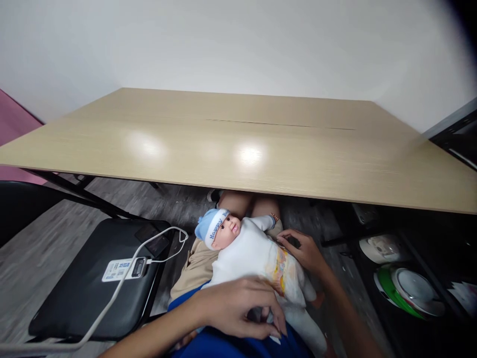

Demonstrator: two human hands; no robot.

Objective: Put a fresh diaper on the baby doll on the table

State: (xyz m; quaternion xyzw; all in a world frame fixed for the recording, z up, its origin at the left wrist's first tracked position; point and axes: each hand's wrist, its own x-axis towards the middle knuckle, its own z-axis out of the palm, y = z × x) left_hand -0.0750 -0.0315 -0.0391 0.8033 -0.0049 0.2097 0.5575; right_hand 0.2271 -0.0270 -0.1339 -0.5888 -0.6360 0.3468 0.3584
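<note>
doll (253, 248): lying on the lap, head toward 10 o'clock
left hand (238, 306): loose, fingers resting on the doll's legs
right hand (303, 251): gripping the doll's diaper (285, 268) at 3 o'clock

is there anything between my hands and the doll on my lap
Nothing visible. The left hand lies over the doll at its lower body, and the right hand touches its side by the diaper.
</note>
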